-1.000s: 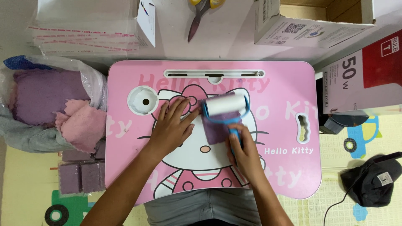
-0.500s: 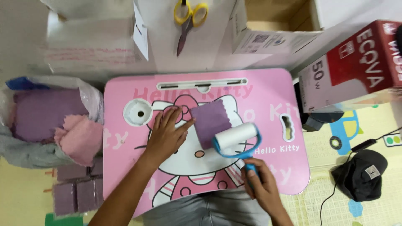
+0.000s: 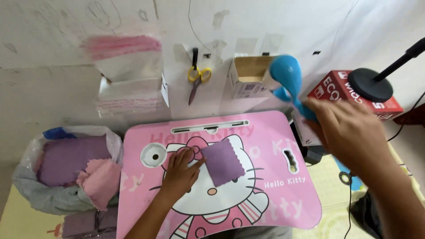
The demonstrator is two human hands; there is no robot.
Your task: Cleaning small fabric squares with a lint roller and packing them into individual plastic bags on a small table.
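Observation:
A purple cloth square (image 3: pixel 223 162) with pinked edges lies on the pink cartoon-cat lap table (image 3: pixel 274 132). My left hand (image 3: pixel 180 171) rests flat on the table, fingertips touching the cloth's left edge. My right hand (image 3: pixel 347 132) is raised off to the right, above the table's edge, closed around the blue handle of a lint roller (image 3: pixel 287 77). The roller's head is blurred and points up toward the cardboard box.
A plastic bag (image 3: pixel 66 163) of purple and pink cloths sits at the left. Yellow-handled scissors (image 3: pixel 196 79) hang on the wall, beside stacked clear bags (image 3: pixel 128 66) and an open cardboard box (image 3: pixel 248 77). A red box (image 3: pixel 349 95) and black stand base (image 3: pixel 369 84) are at right.
My right hand lifted the lint roller off the cloth and swung it up to the right. The left hand stayed at the cloth's edge. The camera tilted up toward the wall.

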